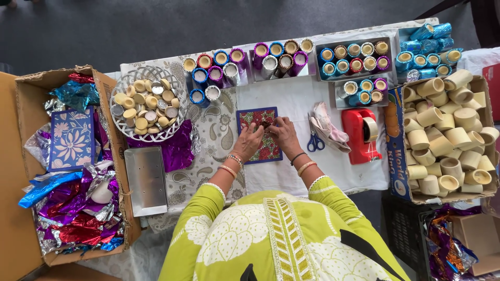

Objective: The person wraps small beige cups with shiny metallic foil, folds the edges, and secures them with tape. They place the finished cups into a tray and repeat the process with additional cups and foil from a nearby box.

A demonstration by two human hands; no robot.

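Both my hands rest on a small blue-framed board with a red patterned surface (pixel 254 117) in the middle of the table. My left hand (pixel 249 140) and my right hand (pixel 285 134) pinch a small dark object (pixel 266 125) between their fingertips, over the board. What the object is cannot be made out. Bangles sit on both wrists.
A white wire basket of round caps (pixel 148 104) and a metal tray (pixel 146 179) lie left. Foil-wrapped cups (pixel 284 56) line the far edge. Blue scissors (pixel 314 140) and a red tape dispenser (pixel 360 134) sit right. Boxes hold foil sheets (pixel 73 208) and plain cups (pixel 448 135).
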